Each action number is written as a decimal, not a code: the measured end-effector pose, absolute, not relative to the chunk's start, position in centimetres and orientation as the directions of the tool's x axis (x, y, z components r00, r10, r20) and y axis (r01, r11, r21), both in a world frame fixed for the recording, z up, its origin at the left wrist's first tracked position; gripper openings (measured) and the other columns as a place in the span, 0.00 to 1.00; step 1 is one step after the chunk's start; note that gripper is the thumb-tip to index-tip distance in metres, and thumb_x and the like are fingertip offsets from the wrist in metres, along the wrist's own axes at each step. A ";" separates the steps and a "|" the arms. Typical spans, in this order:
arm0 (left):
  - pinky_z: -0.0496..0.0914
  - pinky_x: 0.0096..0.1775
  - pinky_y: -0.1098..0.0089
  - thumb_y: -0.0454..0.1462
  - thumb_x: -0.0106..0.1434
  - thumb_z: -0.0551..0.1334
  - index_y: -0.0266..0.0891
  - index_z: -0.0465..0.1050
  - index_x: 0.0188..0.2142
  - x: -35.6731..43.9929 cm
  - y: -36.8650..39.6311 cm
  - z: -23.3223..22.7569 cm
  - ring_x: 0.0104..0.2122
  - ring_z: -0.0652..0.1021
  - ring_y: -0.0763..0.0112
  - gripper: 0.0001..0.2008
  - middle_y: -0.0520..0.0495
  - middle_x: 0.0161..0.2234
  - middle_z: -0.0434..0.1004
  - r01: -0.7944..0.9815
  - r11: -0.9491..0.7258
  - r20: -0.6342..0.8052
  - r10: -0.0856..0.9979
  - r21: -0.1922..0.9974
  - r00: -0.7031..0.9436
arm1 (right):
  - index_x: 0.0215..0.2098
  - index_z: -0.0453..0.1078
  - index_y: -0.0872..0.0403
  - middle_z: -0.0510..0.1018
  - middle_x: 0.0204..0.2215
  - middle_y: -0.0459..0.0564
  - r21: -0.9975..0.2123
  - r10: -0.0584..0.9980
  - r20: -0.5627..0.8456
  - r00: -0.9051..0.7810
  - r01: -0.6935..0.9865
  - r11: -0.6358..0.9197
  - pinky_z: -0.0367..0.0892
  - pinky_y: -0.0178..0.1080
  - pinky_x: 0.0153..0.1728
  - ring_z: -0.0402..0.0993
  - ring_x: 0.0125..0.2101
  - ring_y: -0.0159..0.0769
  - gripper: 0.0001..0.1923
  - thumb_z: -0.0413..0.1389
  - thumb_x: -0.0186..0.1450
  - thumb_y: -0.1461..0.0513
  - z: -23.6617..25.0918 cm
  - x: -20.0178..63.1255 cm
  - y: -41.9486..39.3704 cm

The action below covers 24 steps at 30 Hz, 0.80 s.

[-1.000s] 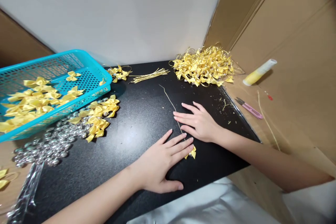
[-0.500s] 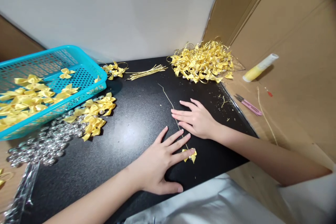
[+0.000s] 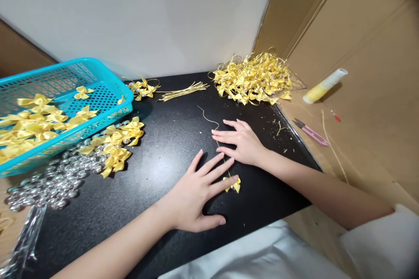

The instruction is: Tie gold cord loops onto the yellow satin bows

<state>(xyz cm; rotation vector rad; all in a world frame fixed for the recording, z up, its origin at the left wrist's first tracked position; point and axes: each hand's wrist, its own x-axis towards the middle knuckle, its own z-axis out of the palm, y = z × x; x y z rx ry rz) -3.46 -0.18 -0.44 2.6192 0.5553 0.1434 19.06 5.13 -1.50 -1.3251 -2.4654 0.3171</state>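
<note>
My left hand [image 3: 203,192] lies palm down with fingers spread on the black tabletop [image 3: 157,165]. Its index finger rests across a small yellow ribbon bow [image 3: 237,187], which carries a silvery bead partly hidden below the finger. From the bow a thin gold cord [image 3: 211,120] runs up the table, passing under the fingertips of both hands and curving at its free far end. My right hand [image 3: 240,141] is also flat and open, its fingertips on the cord farther up.
A turquoise basket [image 3: 108,115] of yellow bows stands left, with silver beads [image 3: 59,183] and loose bows [image 3: 116,157] beside it. Cut gold cords [image 3: 185,90] lie at the back. A heap of beaded bows [image 3: 253,78] sits back right, near pink thread snips [image 3: 310,132] and a tube [image 3: 324,86].
Both hands and the bow have shifted slightly away from me, up the table. The cord's far part, nearly straight before, now bends in a curve.
</note>
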 end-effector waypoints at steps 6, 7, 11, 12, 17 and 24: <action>0.40 0.61 0.30 0.54 0.59 0.62 0.48 0.54 0.68 -4.3 2.1 -0.5 0.67 0.52 0.37 0.40 0.40 0.71 0.46 0.460 -0.809 0.008 0.497 0.366 0.868 | 0.53 0.74 0.44 0.74 0.56 0.39 -0.345 0.846 0.168 -0.506 0.774 0.531 0.50 0.60 0.63 0.58 0.64 0.50 0.17 0.58 0.67 0.54 -1.3 17.7 9.2; 0.40 0.61 0.31 0.54 0.59 0.62 0.48 0.54 0.68 -4.3 2.4 -0.5 0.68 0.52 0.37 0.40 0.40 0.71 0.45 0.473 -0.804 0.009 0.510 0.360 0.860 | 0.53 0.74 0.44 0.74 0.56 0.38 -0.346 0.847 0.164 -0.505 0.775 0.529 0.50 0.60 0.63 0.57 0.64 0.50 0.17 0.58 0.67 0.54 -1.3 17.5 9.8; 0.40 0.61 0.31 0.55 0.59 0.61 0.48 0.54 0.68 -4.3 3.1 -0.5 0.68 0.51 0.38 0.40 0.41 0.71 0.46 0.505 -0.785 0.007 0.543 0.359 0.839 | 0.54 0.73 0.42 0.74 0.57 0.38 -0.349 0.849 0.153 -0.505 0.777 0.524 0.49 0.60 0.63 0.57 0.65 0.49 0.17 0.56 0.68 0.53 -1.1 17.0 11.2; 0.40 0.62 0.32 0.55 0.60 0.61 0.47 0.54 0.68 -4.3 3.1 -0.5 0.68 0.50 0.38 0.40 0.41 0.71 0.46 0.508 -0.780 0.005 0.548 0.365 0.837 | 0.54 0.73 0.42 0.74 0.57 0.38 -0.350 0.850 0.152 -0.505 0.776 0.524 0.49 0.60 0.63 0.57 0.65 0.49 0.17 0.56 0.68 0.53 -1.1 16.9 11.5; 0.40 0.62 0.32 0.55 0.59 0.61 0.47 0.54 0.68 -4.1 3.2 -0.4 0.68 0.51 0.39 0.41 0.41 0.70 0.48 0.507 -0.759 -0.001 0.556 0.408 0.832 | 0.55 0.72 0.44 0.73 0.57 0.40 -0.348 0.830 0.150 -0.537 0.757 0.552 0.48 0.61 0.64 0.55 0.65 0.50 0.19 0.57 0.67 0.53 -1.2 16.8 12.9; 0.39 0.62 0.32 0.54 0.58 0.62 0.49 0.54 0.68 -4.3 3.1 -0.2 0.68 0.51 0.40 0.41 0.44 0.70 0.51 0.472 -0.755 -0.008 0.527 0.456 0.850 | 0.57 0.71 0.42 0.71 0.59 0.39 -0.341 0.797 0.133 -0.589 0.728 0.595 0.50 0.60 0.63 0.53 0.66 0.50 0.19 0.57 0.67 0.56 -0.8 16.0 16.1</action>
